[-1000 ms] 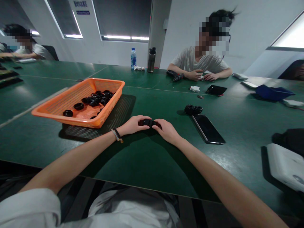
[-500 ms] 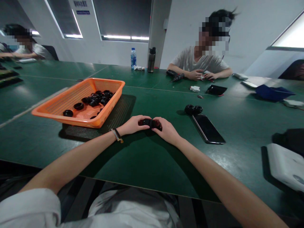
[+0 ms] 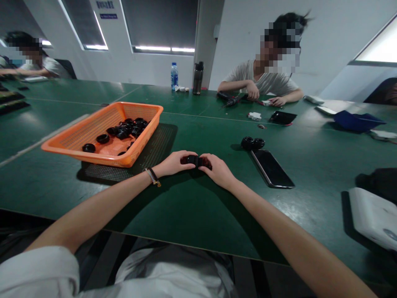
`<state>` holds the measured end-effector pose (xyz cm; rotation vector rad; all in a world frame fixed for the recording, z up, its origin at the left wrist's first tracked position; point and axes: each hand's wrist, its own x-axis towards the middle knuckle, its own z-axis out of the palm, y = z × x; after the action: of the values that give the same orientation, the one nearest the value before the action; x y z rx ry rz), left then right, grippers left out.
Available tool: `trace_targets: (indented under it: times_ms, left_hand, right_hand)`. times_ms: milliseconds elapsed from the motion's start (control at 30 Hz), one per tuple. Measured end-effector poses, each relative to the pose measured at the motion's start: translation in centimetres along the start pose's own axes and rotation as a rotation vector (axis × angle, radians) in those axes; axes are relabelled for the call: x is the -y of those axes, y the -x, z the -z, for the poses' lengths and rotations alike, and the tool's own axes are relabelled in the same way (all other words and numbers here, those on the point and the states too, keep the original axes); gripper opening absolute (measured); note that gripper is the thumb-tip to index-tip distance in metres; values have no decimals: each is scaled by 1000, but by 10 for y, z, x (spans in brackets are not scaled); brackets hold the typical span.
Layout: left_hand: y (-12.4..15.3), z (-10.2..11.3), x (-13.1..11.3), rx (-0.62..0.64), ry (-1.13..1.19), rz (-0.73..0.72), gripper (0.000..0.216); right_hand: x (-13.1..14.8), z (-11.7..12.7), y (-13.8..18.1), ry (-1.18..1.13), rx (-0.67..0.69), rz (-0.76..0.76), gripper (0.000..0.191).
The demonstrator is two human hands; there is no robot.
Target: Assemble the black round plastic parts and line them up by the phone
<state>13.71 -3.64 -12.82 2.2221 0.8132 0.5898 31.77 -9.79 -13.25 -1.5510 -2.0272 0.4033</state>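
My left hand (image 3: 173, 164) is closed around a black plastic part (image 3: 192, 160) just in front of me. Its neighbour, my right hand (image 3: 218, 170), grips a black part too, and the held pieces meet between the fingertips. Whether they are joined or only touching, I cannot tell; the fingers cover much of them. To the left stands an orange basket (image 3: 89, 157) with several black ring-shaped parts (image 3: 102, 138) inside. Right of my hands, a pair of black round pieces (image 3: 252, 143) lies beside a phone (image 3: 273, 169).
Across the green table (image 3: 186, 207) a co-worker (image 3: 260, 78) sits near a power drill (image 3: 231, 100). A water bottle (image 3: 174, 76) and a dark flask (image 3: 197, 78) stand at the back. A white device (image 3: 374, 215) lies far right, a blue tray (image 3: 358, 121) behind it.
My hands and the black parts stay almost where they were. Across the table, the co-worker's one hand has lifted and moved toward the drill, apart from the other hand.
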Motion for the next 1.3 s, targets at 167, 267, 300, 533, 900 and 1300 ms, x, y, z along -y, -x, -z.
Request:
trace_targets:
  times_ms: [167,267,300,533,900,1300]
  left_hand:
    - [0,0,0,-2,-6,-4,43]
    - [0,1,0,-4,-28,-11,43]
    - [0,1,0,-3,-30,-11,43]
    - [0,1,-1,7,-42,5,43]
    - [0,2,-2,9,-59,6,43]
    - [0,1,0,5,-70,-13,42]
  right_hand:
    - [0,1,0,14,-1,1,22]
    - [0,0,0,21,-5,4,23]
    - [0,0,0,23,-9,3,24]
    - [-2,0,-1,25,-29,15,22]
    - [0,1,-1,39,-21,17,22]
    - [-3,-1,-1,66,-32,40,20]
